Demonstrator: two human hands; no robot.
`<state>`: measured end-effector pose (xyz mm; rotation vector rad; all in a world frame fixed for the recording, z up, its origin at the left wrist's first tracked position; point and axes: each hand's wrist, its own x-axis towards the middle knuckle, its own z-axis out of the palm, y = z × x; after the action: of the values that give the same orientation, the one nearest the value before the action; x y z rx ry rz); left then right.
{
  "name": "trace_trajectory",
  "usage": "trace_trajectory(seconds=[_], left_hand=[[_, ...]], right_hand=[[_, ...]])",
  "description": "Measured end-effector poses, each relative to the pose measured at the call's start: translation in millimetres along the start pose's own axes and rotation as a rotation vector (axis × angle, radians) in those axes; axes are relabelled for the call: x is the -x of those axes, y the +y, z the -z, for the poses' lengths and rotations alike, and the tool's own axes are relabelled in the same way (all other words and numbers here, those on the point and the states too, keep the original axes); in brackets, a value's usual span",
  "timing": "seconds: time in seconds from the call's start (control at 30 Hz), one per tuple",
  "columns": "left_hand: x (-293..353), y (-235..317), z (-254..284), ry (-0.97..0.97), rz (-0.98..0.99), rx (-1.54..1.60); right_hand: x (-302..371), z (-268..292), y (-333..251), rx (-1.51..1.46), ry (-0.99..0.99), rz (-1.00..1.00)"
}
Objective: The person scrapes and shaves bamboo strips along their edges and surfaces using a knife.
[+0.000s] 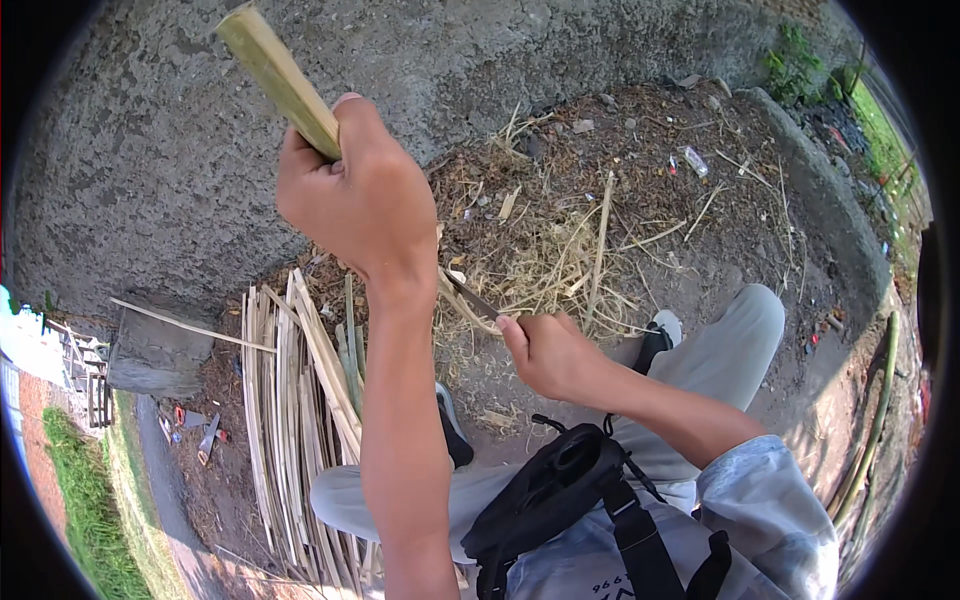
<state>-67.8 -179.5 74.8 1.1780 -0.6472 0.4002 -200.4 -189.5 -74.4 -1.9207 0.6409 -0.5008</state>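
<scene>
My left hand [357, 195] is raised and closed around a green-yellow bamboo strip [278, 78] that runs up and to the left from the fist. Lower down, my right hand [548, 352] grips a knife [470, 297], its dark blade pointing up-left toward the bamboo behind my left wrist. Where blade and bamboo meet is hidden by my left forearm. I sit with grey trousers, one knee [748, 322] to the right.
A pile of split pale bamboo slats [290, 400] lies on the ground at left. Dry shavings and fibres [560, 260] litter the dirt ahead. A black bag [545, 495] hangs at my chest. A grey concrete slab [155, 350] lies at left, long bamboo poles [880, 420] at right.
</scene>
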Motion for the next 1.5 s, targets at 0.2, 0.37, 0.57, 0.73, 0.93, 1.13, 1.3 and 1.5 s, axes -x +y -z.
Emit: trace_trajectory(seconds=[0.2, 0.37, 0.57, 0.73, 0.93, 1.13, 1.3, 1.5], left_hand=[[-6.4, -10.3, 9.2, 0.015, 0.007, -0.080], [-5.0, -5.6, 2.1, 0.026, -0.012, -0.056], [-20.7, -16.0, 19.1, 0.091, -0.014, -0.057], [-11.1, -7.5, 16.8, 0.067, 0.014, 0.000], [-17.8, -13.2, 34.1, 0.103, 0.020, 0.029], [-17.4, -11.2, 23.7, 0.078, -0.012, 0.075], [-20.5, -9.7, 36.8, 0.077, -0.008, 0.078], [-26.2, -20.0, 44.4, 0.072, 0.022, 0.063]], right_hand=[[-9.9, 32.4, -60.9, 0.072, -0.169, -0.024], [-3.2, 4.3, -20.3, -0.069, -0.081, -0.029], [-11.2, 20.6, -48.5, -0.041, -0.142, 0.006], [-4.5, -15.2, 14.4, 0.062, -0.136, -0.053], [-12.0, 14.3, -56.6, 0.042, -0.201, 0.014], [-26.6, 8.7, -12.4, 0.163, -0.305, -0.101], [-13.4, 10.8, -49.8, 0.051, -0.239, -0.050], [-34.0, 12.4, -36.2, 0.170, -0.406, -0.099]])
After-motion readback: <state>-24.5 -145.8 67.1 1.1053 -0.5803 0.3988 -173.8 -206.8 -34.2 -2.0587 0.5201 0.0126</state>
